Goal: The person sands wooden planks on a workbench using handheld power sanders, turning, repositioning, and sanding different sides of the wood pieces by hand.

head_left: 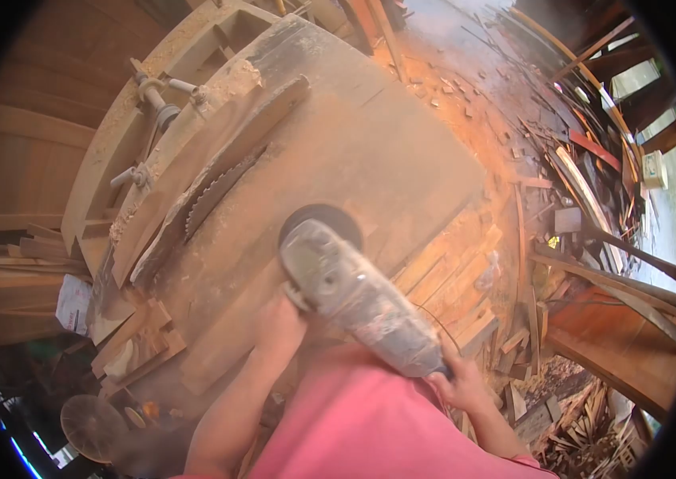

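A dusty angle grinder [362, 299] with a dark round disc [347, 223] lies across the middle of the view. My left hand [280, 323] is closed around its side handle near the disc. At the rear end, my right hand [462, 386] grips the body, with the fingers partly hidden behind it. The disc is over the dust-covered saw table [378, 136]; whether it touches a board or the tabletop I cannot tell. Left of the grinder, a toothed circular saw blade [208, 195] sticks up through the table beside a long wooden fence board [234, 152].
Metal clamp rods [164, 112] stand at the table's left edge. Wood offcuts [142, 343] are piled at lower left, and strips [450, 263] lie along the right side. Scrap timber [593, 199] and sawdust cover the floor at right. A thin cord runs by the grinder.
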The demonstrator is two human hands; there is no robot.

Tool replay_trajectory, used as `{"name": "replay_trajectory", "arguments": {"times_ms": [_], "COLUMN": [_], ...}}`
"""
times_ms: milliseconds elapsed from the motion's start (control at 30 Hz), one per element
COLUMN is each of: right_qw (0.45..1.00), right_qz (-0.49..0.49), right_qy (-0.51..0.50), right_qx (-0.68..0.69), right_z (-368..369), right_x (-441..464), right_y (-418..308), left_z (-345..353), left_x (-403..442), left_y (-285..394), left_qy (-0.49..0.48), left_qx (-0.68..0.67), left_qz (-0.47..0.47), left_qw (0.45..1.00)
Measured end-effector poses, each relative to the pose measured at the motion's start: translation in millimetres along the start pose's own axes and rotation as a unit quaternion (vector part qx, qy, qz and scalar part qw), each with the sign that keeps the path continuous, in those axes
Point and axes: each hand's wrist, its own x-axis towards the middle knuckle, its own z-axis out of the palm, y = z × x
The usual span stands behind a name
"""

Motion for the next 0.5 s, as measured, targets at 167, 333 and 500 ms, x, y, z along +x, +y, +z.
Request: {"name": "replay_trajectory", "arguments": {"times_ms": [167,333,500], "right_qw": [0.991,0.997,0.989], "right_qz": [0.037,-0.052,-0.081], "right_qy": [0.085,0.051,-0.098], "right_qx": [0.099,0.001,-0.074], "right_z": [-28.8,-0.3,33.7], "right_x": [-15.2,-13.7,4.4], "right_y": [34.2,40.2,-29.9], "left_z": [23.9,6.7,15.7], "left_x": [32.6,-2.3,-89.8], "left_y": [57.0,23.7,-74.6], "left_qy": [0.042,-0.007,0.051], "left_qx": [-0.035,-0.035,-0.062], "left_qz": [0.063,-0.012,-0.158], "left_qw": [0.997,0.999,0.984]}}
